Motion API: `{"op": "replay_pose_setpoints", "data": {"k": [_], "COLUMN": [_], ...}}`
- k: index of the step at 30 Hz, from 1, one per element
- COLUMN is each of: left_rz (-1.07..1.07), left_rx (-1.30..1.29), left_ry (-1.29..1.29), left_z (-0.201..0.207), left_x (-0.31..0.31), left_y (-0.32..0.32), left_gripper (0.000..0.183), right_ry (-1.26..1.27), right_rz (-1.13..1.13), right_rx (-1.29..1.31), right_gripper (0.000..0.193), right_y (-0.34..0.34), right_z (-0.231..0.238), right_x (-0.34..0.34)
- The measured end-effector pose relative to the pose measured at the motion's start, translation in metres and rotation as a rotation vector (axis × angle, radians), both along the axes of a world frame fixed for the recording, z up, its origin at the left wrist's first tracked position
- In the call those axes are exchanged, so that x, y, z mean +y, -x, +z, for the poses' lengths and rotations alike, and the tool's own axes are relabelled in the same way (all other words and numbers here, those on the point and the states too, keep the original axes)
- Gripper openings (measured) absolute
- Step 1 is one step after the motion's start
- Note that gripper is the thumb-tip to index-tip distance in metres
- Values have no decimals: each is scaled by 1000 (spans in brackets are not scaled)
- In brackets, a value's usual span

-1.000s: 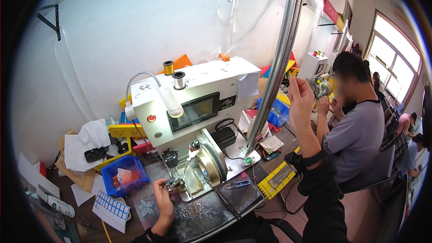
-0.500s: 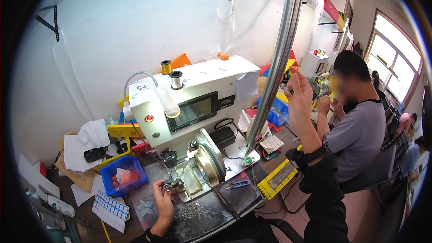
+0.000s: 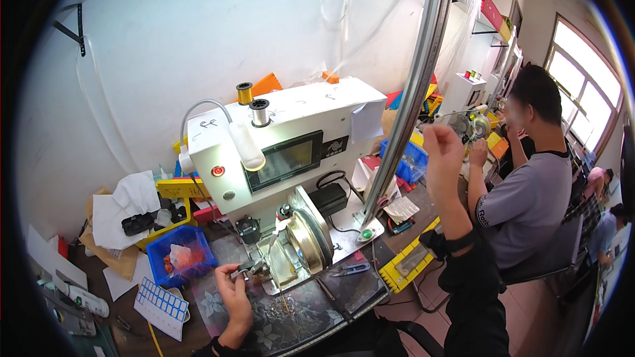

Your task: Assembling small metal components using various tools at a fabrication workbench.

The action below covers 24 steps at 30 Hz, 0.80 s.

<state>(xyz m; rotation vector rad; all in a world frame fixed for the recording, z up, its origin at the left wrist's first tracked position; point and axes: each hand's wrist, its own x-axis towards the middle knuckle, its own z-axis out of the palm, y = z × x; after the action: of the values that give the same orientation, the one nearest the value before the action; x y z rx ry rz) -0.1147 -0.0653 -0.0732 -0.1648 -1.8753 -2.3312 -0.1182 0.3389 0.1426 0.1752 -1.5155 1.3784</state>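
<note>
My left hand (image 3: pixel 234 296) reaches to the front left of a white benchtop machine (image 3: pixel 291 139). Its thumb and fingers close around a small metal clamp fitting (image 3: pixel 249 271) on the machine's base. Beside that sits a round brass-coloured wheel (image 3: pixel 305 246) with a dark rim. High to the right, past the upright metal rail, my right hand (image 3: pixel 444 158) is raised with its fingers curled to the thumb. Whatever it pinches, if anything, is too small to make out. Small metal pieces (image 3: pixel 286 309) lie scattered below the machine.
A blue bin (image 3: pixel 180 256) with orange bits stands left of the machine. The metal rail (image 3: pixel 410 92) rises between machine and right hand. Blue-handled thread snips (image 3: pixel 350 270) lie on the mat. A yellow tray (image 3: pixel 407 268) is at the right, where a seated person (image 3: pixel 529 185) works.
My right hand has dropped slightly, and its raised fingers have curled inward toward the thumb. The left hand stays at the metal fitting. The co-worker has shifted slightly.
</note>
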Motion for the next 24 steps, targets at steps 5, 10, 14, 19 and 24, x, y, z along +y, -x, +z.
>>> {"op": "replay_pose_setpoints", "data": {"k": [5,10,14,19,24], "left_rz": [136,-243,-614,-981,-919], "left_rx": [458,473,547,-170,-355], "left_ry": [85,436,428,-23,94], "left_z": [43,127,166,188,142], "left_x": [-10,9,33,-1,-37], "left_y": [-9,-38,-71,-93,-76], "left_gripper": [28,32,27,23,20], "right_ry": [-699,-1214,-1057,-1186,-922], "right_rz": [-95,263,619,647,963], "right_rx": [-79,-73,-56,44,-155], "right_gripper": [16,22,22,15,15], "right_y": [-45,-81,-97,-96,-104], "right_z": [-44,-105,-134,-142,-130], "right_x": [-46,-118,-179,-182,-168]}}
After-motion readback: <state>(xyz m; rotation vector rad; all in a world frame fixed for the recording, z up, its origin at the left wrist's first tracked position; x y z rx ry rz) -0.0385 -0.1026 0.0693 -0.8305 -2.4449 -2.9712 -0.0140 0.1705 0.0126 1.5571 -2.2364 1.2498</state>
